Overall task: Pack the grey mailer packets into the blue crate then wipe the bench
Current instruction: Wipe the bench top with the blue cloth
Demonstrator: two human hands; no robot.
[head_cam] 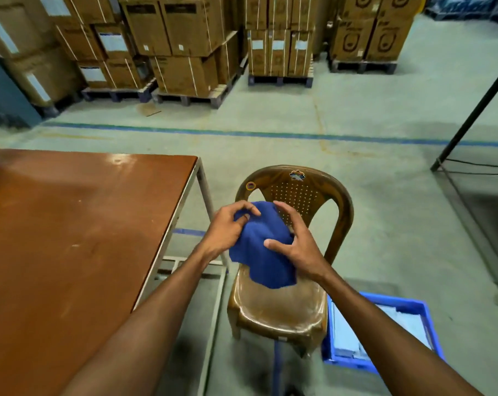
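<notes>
Blue soft wiping cloth (259,247) hanging bunched above brown plastic chair (282,310), beyond right edge of brown laminate bench (70,238). Left hand (228,227) pinching top fold, right hand (296,241) gripping middle. Probably light, limp, unbreakable; gathering into pad advised.

two hands (228,227) (296,244), one blue cloth (259,252), one chair (282,310), one bench (70,224), one crate (407,302).

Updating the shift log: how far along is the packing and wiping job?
Packing looks done: grey mailer packets lie in the blue plastic crate, none shows on the brown-topped bench. The left hand and right hand hold a blue cloth. Left: wiping the bench.
</notes>
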